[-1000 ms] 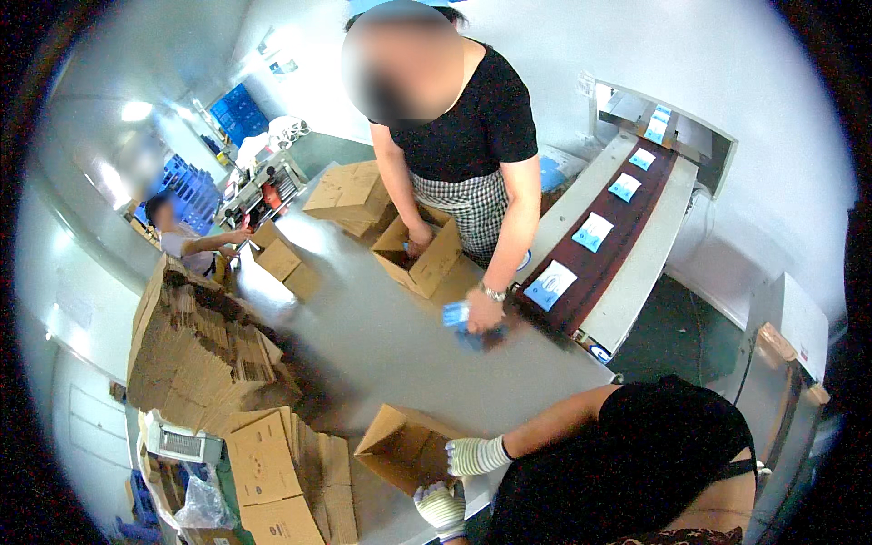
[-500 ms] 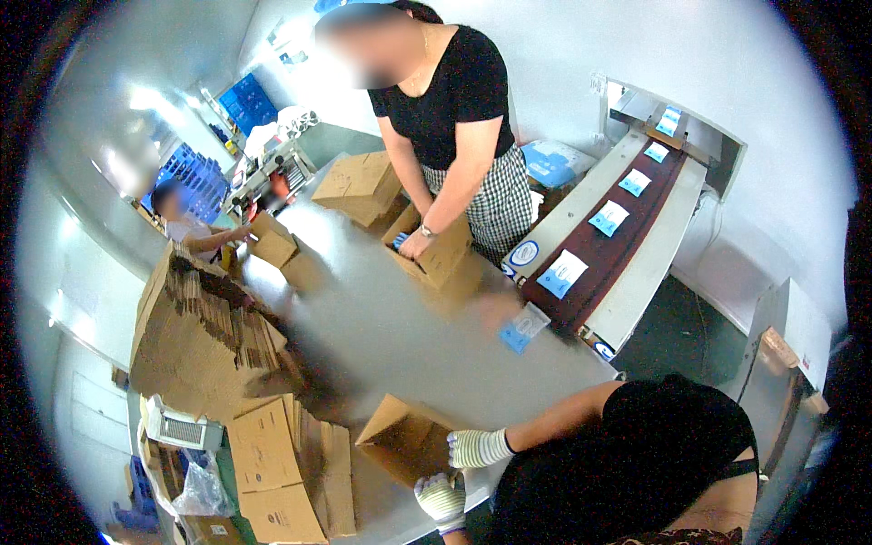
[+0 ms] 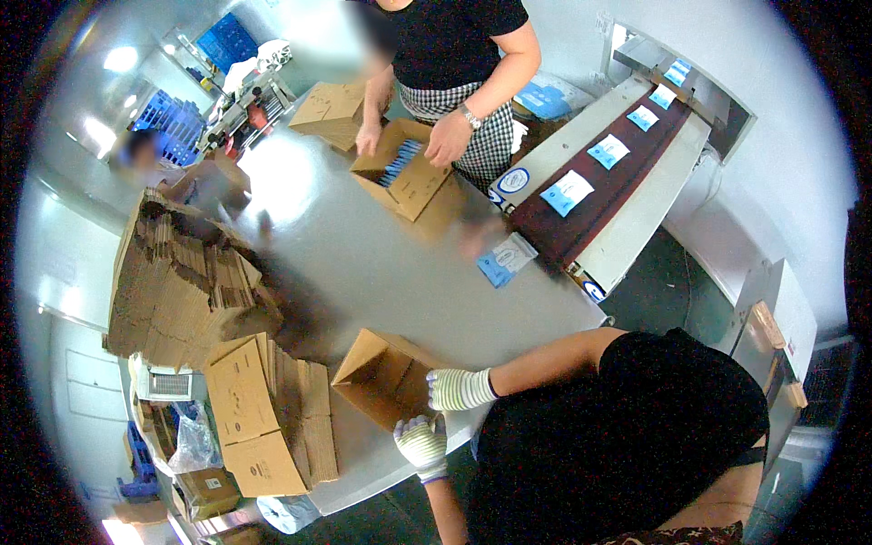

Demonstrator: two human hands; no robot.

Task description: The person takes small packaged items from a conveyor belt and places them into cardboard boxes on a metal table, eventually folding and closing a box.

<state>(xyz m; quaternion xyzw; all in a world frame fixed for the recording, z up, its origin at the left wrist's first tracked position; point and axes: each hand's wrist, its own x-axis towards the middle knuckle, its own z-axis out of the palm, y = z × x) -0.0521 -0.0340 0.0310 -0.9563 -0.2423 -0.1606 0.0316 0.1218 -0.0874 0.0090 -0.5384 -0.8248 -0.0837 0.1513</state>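
Observation:
An open, empty-looking brown carton [image 3: 377,386] sits at the near edge of the grey table, its mouth tilted toward me. My right hand [image 3: 461,389], in a white striped knit glove, is closed on the carton's right edge. Lower down, my left hand [image 3: 422,447], gloved alike, grips the near edge with its fingers folded over the cardboard. The two hands are close together, and their fingertips are partly hidden by the carton wall.
Flattened cartons [image 3: 272,413] stand left of my carton, with a taller stack [image 3: 186,282] behind. Across the table [image 3: 336,263], a co-worker's hands flank a carton [image 3: 413,186] of blue packets. A conveyor [image 3: 609,173] carries blue-white packets; another packet [image 3: 506,261] lies by its end.
The whole view has shifted, so most things sit higher in the picture. The co-worker's hands have come out of the far carton, showing its packets. My hands keep hold of my carton.

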